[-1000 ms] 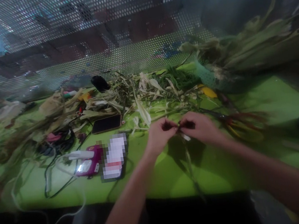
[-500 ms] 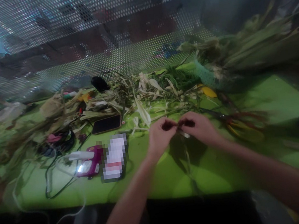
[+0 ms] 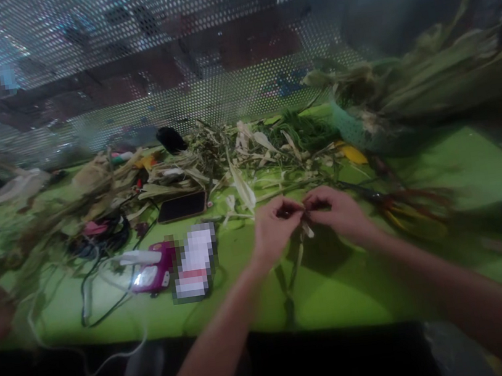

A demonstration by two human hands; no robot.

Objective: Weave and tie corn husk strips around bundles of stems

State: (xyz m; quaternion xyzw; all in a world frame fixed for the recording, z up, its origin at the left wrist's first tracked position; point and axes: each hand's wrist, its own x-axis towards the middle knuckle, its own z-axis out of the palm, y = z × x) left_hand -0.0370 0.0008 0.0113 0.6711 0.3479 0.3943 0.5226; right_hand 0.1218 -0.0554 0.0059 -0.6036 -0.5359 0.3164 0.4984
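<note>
with our left hand (image 3: 275, 225) and right hand (image 3: 339, 213) we pinch a thin plant stalk (image 3: 297, 262), which hangs below them. beyond our hands lie pale husks (image 3: 242, 188); to their left, a pale-screened phone (image 3: 195, 261); to their right, blurred scissors (image 3: 377, 196).

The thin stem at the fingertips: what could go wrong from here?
The thin stem might slip or snap, since the left hand and right hand seem to pinch only its upper end. The right hand could also knock the scissors, which lie close beside it.
</note>
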